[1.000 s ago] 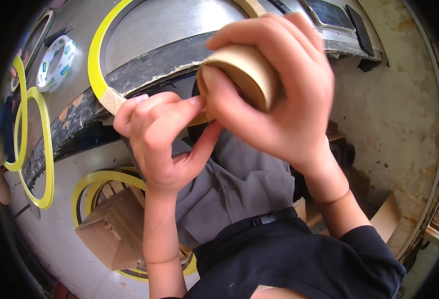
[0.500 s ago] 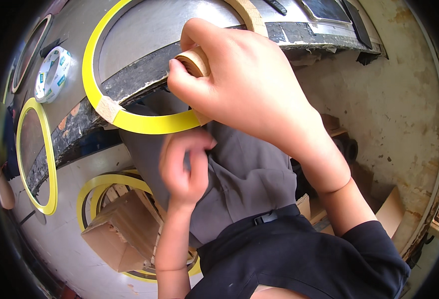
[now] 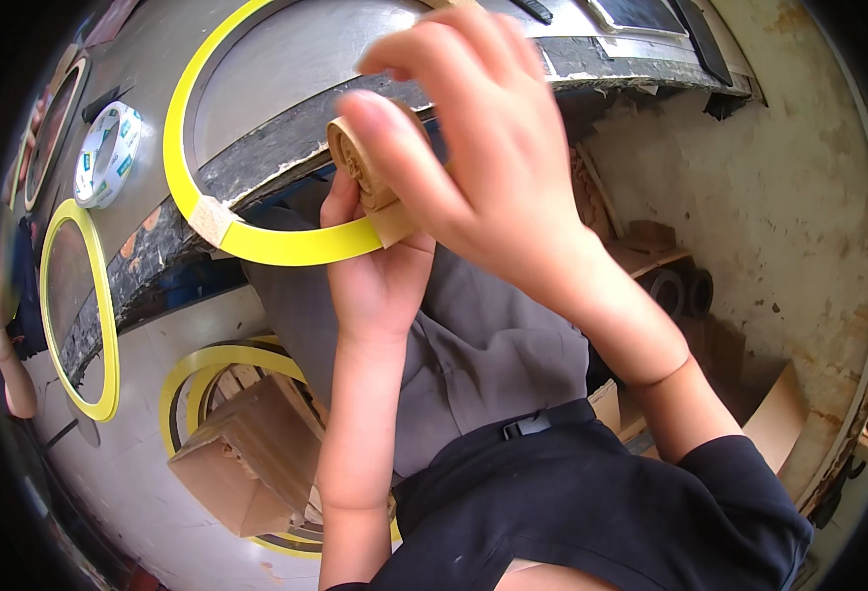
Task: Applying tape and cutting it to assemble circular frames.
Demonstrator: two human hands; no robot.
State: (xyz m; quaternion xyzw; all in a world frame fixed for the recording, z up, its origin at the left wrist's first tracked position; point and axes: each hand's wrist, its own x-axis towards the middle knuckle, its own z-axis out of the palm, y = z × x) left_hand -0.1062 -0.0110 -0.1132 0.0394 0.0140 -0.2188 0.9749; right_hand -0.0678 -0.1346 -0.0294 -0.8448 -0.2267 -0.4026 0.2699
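Observation:
A large yellow ring rests partly on the bench and juts over its front edge. Brown tape wraps bind it at the lower left, and another piece of tape runs from the ring up to a brown tape roll. From below, my left hand reaches past the ring, its fingers closed on the roll; some are hidden behind it. Above the roll, my right hand is spread and slightly blurred, its thumb in front of the roll.
A white patterned tape roll stands on the bench at left, near another yellow ring hanging over the edge. Below lie a cardboard box and more yellow rings. A stained wall rises at right. Another person's arm shows far left.
My left hand has risen from below the ring and taken hold of the brown tape roll. The right hand has let go of it, opening and moving up and right.

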